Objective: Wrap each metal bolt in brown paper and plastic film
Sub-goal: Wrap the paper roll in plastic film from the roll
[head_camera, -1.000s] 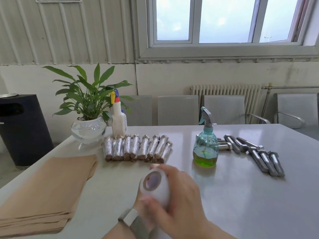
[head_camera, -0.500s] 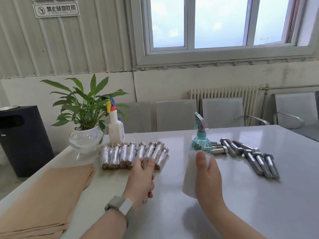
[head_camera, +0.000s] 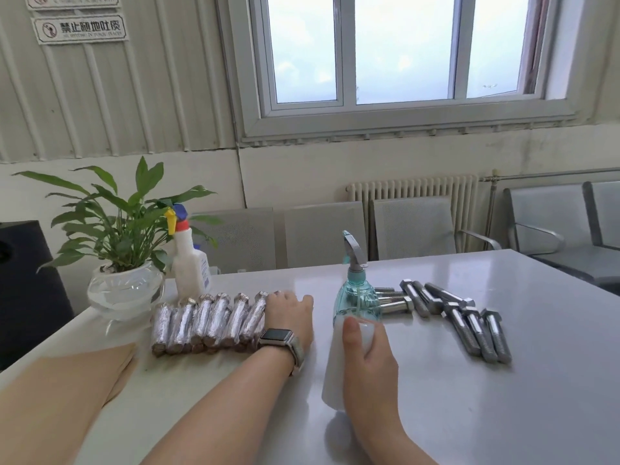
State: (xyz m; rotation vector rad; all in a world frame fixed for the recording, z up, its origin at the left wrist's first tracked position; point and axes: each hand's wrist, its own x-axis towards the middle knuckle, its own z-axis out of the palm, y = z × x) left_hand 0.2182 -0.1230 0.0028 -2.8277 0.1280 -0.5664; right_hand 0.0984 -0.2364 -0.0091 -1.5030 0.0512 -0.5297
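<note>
Our left hand point(head_camera: 288, 310) grips 1 wrapped bolt at the right end of the wrapped-bolt row point(head_camera: 208, 322). Our right hand point(head_camera: 367, 360) holds the plastic film roll point(head_camera: 339, 367) upright on the table point(head_camera: 503, 414). Bare bolts point(head_camera: 469, 317) lie further right, w/ brown paper point(head_camera: 67, 380) at left.

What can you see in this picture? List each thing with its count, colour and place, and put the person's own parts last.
wrapped bolts: about nine, silvery film over brown, row left of centre
bare bolts: about nine, grey metal, right of the teal bottle
film roll: one, white, centre front
paper stack: one, brown, front left
teal spray bottle: one, centre
white spray bottle: one, beside the plant
plant: one, green, glass pot, far left
table: one, light grey
chairs: several, grey, behind the table
radiator: one, white, under the window
left hand: at the right end of the wrapped row, wrist watch
right hand: grips the film roll
</note>
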